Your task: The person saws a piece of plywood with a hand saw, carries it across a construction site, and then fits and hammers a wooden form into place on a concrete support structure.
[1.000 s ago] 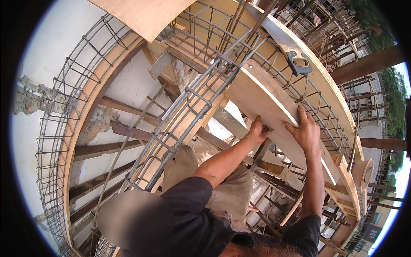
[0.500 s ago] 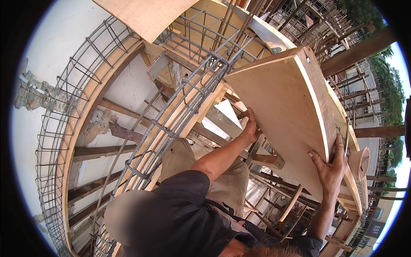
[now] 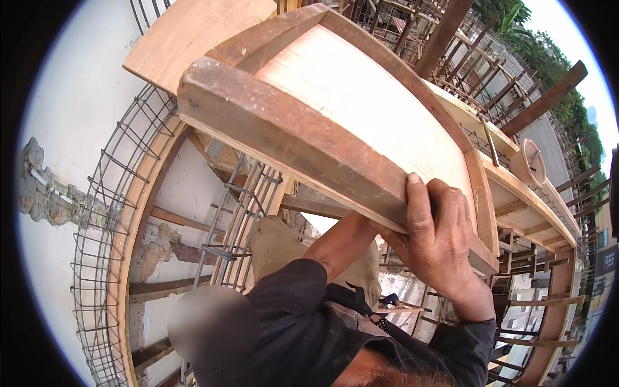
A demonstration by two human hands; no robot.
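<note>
A curved plywood formwork panel [image 3: 361, 90] with a brown timber frame is tilted up close in front of me and fills the upper middle of the view. My right hand [image 3: 438, 238] is clamped over the lower end of its near timber batten [image 3: 290, 142], with the fingers wrapped over the edge. My left forearm [image 3: 342, 242] reaches up beneath the panel. The batten hides that hand.
A curved steel rebar cage [image 3: 109, 258] lined with plywood runs along a white wall [image 3: 64, 116] on the left. A second rebar beam cage [image 3: 245, 206] runs below the panel. Timber props [image 3: 548, 97] and curved formwork holding a round tub [image 3: 532, 161] stand at right. There are open gaps below.
The panel has swung up from lying on the curved formwork and now stands close to my head. My right hand shifted from its far edge to the near batten. My left hand went out of sight beneath it.
</note>
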